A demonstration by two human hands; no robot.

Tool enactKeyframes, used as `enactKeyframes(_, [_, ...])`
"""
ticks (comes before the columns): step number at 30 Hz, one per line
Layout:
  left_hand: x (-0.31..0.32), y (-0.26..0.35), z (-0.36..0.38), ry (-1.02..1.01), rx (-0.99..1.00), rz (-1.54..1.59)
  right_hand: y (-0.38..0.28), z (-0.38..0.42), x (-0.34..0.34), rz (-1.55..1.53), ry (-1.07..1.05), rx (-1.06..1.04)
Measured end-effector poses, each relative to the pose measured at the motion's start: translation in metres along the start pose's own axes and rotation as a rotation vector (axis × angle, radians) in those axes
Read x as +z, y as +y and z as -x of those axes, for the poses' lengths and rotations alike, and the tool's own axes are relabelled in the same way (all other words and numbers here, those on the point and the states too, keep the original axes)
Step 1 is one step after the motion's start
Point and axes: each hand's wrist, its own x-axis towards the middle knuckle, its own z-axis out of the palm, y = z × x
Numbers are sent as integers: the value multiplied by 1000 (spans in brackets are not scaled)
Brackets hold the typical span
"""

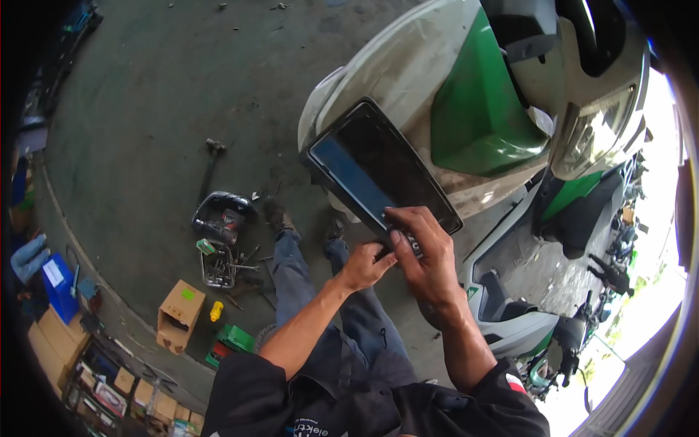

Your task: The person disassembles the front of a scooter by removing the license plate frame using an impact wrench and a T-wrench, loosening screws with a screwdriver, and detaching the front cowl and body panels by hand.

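Note:
A large black tablet-like device (386, 153) with a thick frame is tilted in front of me, its screen dark with a blue band along the left side. My left hand (360, 268) is closed on its near edge, thumb bent toward the right hand. Bent fingers of my right hand (431, 253) lie over the near corner of the screen, with the thumb against the edge below. Pale lettering shows beside that thumb. Behind the device is a dusty white scooter body with a green panel (480, 109), which the device overlaps in this view.
On the floor to the left lie a hammer (211, 164), a dark tray (224, 215), a tray of wrenches (217, 266), a cardboard box (180, 315) and a yellow bottle (217, 311). Another scooter (502, 313) stands at right. Boxes line the lower left.

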Motion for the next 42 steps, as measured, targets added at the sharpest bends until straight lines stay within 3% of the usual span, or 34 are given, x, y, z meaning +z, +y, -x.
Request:
enactKeyframes(4, [10,-14,1,169,196,74,-23,-24,11,-8,-72,-32])
enactKeyframes(7, [10,-5,-1,210,222,179,-31,-32,15,-8,-76,-37])
enactKeyframes(9, [-8,3,19,83,87,-114,-31,-35,16,0,-99,-38])
enactKeyframes(11, [-26,-36,62,98,-121,-176,-25,-35,16,6,-117,-17])
enactKeyframes(13, [-55,-42,98,126,-345,19,-14,-41,26,6,-110,-43])
enactKeyframes(15, [-79,-41,104,185,-361,167,-11,-48,42,-13,-117,5])
enactKeyframes(18, [-127,-12,55,306,-146,463,-14,-63,59,-16,-117,65])
enactKeyframes(21, [-147,24,-15,300,41,525,-26,-73,64,-26,-103,171])
enactKeyframes(23, [-166,54,-54,321,-231,1112,-19,-77,65,22,-97,105])
enactKeyframes(24, [-175,59,-68,305,-189,1108,-19,-78,65,46,-109,90])
enactKeyframes(26, [-183,52,-78,83,-550,906,-20,-78,66,38,-108,100])
enactKeyframes(27, [-183,44,-81,-68,-554,1019,-20,-79,67,66,-103,70])
enactKeyframes(28, [-184,36,-83,-71,-553,1017,-20,-77,69,90,-102,52])
enactKeyframes(30, [-186,27,-85,-353,-544,1204,-24,-75,71,93,-88,74])
enactKeyframes(34, [-191,21,-84,-354,-599,1131,-24,-74,74,77,-88,89])
enactKeyframes(39, [-194,-5,-92,-567,-548,1263,-18,-73,71,86,-97,82])
enactKeyframes(42, [-194,-6,-91,-497,-569,1223,-20,-74,69,39,-115,81])
